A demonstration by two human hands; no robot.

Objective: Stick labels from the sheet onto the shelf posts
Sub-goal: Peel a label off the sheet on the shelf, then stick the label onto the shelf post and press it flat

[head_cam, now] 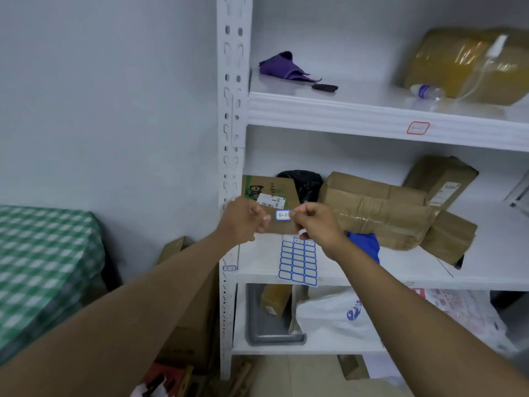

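Blue-bordered white label (282, 215), handwritten "5-1", pinched in right hand (316, 224).

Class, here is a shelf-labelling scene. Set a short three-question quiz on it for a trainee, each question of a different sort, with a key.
1. True or false: the label sheet hangs from the right hand.
2. Which border colour has the peeled label held between both hands? A red, B blue, C green.
3. Fill in: a small blue-bordered label is already stuck low on the white shelf ____.

Key: 1 true; 2 B; 3 post. The left hand pinches the label's other end.
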